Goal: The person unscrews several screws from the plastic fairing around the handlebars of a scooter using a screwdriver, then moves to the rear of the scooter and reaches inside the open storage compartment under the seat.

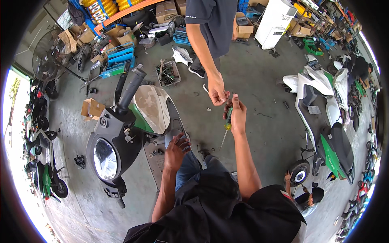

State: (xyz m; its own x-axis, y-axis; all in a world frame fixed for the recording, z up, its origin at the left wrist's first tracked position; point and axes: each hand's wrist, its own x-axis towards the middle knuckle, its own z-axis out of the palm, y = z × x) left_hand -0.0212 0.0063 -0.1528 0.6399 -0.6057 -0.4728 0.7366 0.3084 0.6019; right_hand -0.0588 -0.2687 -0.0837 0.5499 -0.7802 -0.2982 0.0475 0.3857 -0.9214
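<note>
My right hand (239,117) is raised in front of me, its fingers wrapped round a screwdriver (228,121) with a green and yellow handle. The thin shaft points down toward the floor. Close to my right fingertips is a co-worker's hand (217,92), reaching down from the far side with fingers pinched; I cannot make out what is in them. Over my knee my left hand (175,154) lies with fingers apart, holding nothing. Beside it, on the left, stands a scooter (129,117) with black handlebar, round headlight and green and white body panels.
Small loose parts (156,152) lie on the scooter's footboard. A tray of tools (167,73) and a cardboard box (92,109) sit on the floor. To the right is another white and green scooter (324,137), with a person (310,198) crouching by its wheel.
</note>
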